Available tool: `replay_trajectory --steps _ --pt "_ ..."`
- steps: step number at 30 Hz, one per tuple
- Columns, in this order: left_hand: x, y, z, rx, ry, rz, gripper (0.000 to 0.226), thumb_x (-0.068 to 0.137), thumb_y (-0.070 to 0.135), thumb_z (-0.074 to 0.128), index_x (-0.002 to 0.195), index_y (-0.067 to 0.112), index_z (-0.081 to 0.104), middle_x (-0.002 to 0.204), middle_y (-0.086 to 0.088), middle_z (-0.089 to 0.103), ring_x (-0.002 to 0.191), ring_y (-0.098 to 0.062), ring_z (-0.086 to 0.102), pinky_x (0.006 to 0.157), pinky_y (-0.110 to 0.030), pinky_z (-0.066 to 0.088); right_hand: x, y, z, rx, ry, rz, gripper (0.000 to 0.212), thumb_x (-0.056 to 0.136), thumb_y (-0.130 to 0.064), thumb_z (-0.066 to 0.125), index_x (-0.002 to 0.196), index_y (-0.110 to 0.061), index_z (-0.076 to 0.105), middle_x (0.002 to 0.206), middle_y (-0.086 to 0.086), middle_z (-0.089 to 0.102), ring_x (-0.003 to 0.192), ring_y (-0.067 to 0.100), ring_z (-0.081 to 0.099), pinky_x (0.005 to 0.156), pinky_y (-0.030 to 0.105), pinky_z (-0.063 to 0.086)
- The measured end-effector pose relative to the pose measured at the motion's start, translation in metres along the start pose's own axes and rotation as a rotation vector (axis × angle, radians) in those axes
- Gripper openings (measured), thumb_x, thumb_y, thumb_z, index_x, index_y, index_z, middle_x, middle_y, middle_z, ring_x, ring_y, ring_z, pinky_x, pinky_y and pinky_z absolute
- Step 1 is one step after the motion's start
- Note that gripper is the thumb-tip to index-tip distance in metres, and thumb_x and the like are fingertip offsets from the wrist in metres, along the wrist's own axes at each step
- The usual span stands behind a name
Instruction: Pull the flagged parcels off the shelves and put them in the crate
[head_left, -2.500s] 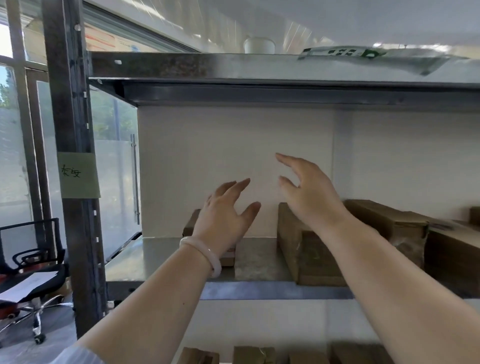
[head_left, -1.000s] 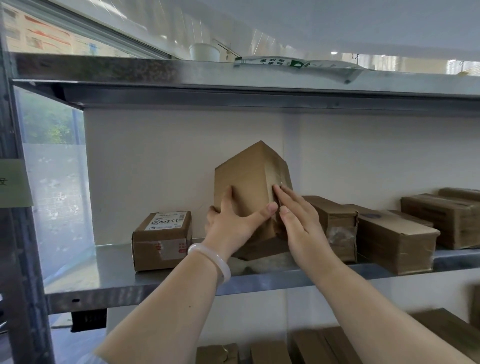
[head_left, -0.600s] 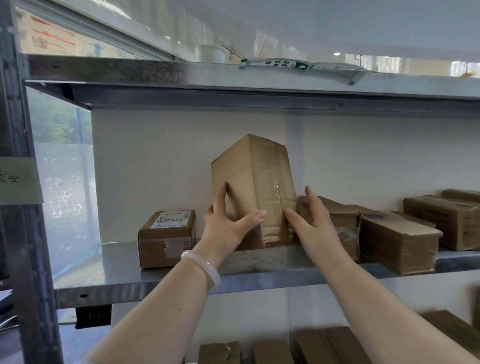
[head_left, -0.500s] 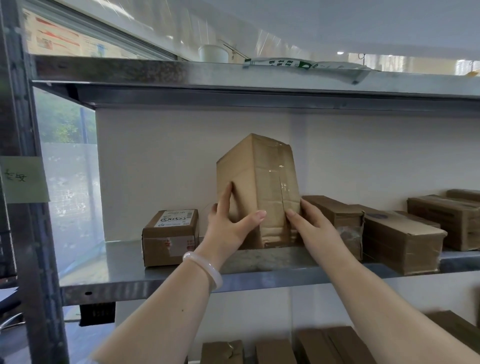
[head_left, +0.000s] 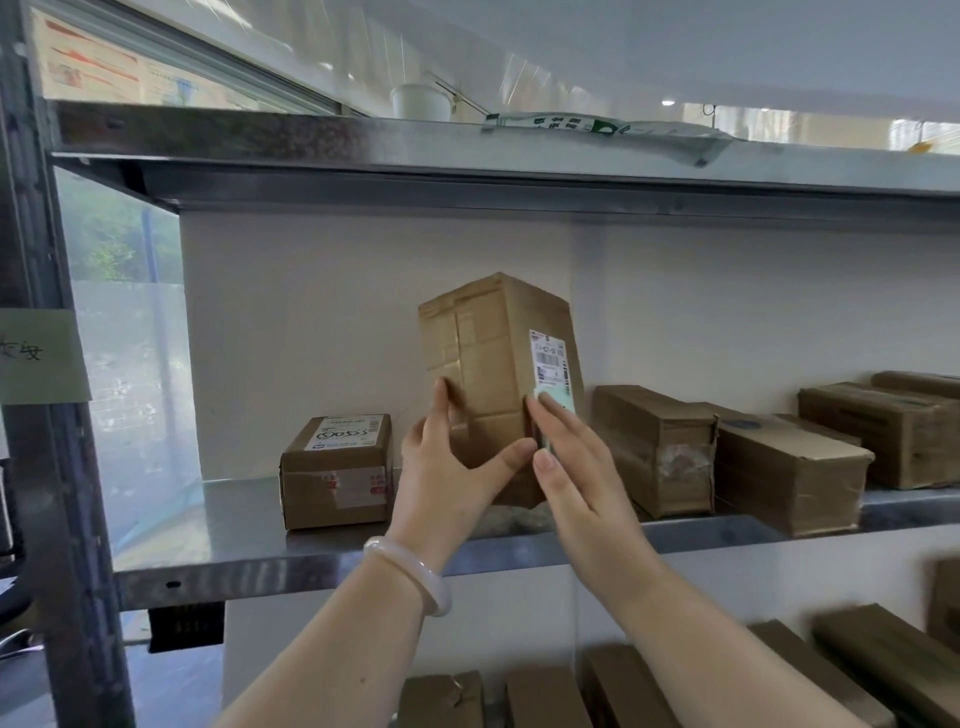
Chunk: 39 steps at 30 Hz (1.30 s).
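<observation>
Head view: tall brown cardboard parcel (head_left: 488, 364) stood on end on grey metal shelf (head_left: 244, 535), sandwiched between fingers. left hand (head_left: 449, 467) wrapped its corner, thumb across front; right hand (head_left: 576, 467) pressed flat, fingers straight, white label (head_left: 549, 358) under fingertips. Looked stiff, lightish; I'd grab low, both sides.

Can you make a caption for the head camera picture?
Left hand grips and right hand presses a tall cardboard parcel standing on end on a metal shelf, its shipping label showing.

view: head-worn | faces: forward at metal shelf (head_left: 234, 519) | range: near | edges: seemingly wide-angle warped
</observation>
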<state>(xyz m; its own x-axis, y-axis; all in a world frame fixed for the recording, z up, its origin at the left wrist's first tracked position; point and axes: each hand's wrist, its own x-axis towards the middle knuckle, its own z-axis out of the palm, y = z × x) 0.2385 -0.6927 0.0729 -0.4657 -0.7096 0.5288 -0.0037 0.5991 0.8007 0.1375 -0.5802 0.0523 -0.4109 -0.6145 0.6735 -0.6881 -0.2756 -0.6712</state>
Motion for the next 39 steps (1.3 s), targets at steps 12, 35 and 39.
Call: replay_trajectory --steps 12,35,39 --pt "-0.019 0.008 -0.019 -0.659 -0.192 -0.025 0.1 0.064 0.027 0.079 0.15 0.035 0.028 0.127 0.005 0.065 0.108 -0.012 0.068 0.085 -0.035 0.059 -0.008 -0.022 -0.03 -0.226 0.285 -0.018 0.056 0.093 -0.033 0.058 0.14 -0.052 0.034 0.153 -0.023 0.022 0.138 -0.006 0.017 0.107 0.02 0.03" --pt "-0.202 0.148 0.252 -0.669 -0.984 0.419 0.064 0.089 0.054 0.05 0.135 0.075 0.012 0.139 0.018 0.047 0.115 -0.001 0.056 0.098 -0.035 0.051 -0.283 -0.098 -0.253 -0.671 1.056 0.423 0.062 0.084 -0.031 0.071 0.131 -0.059 0.042 0.139 -0.019 0.044 0.126 0.002 0.046 0.105 0.034 0.044" --pt "-0.279 0.212 0.307 -0.772 -1.17 0.489 0.059 0.096 0.047 0.049 0.135 0.075 0.014 0.141 0.021 0.044 0.124 0.0 0.05 0.103 -0.032 0.047 -0.352 -0.134 -0.311 -0.839 1.202 0.491 0.061 0.085 -0.031 0.07 0.131 -0.059 0.04 0.139 -0.018 0.042 0.128 0.003 0.042 0.109 0.036 0.039"
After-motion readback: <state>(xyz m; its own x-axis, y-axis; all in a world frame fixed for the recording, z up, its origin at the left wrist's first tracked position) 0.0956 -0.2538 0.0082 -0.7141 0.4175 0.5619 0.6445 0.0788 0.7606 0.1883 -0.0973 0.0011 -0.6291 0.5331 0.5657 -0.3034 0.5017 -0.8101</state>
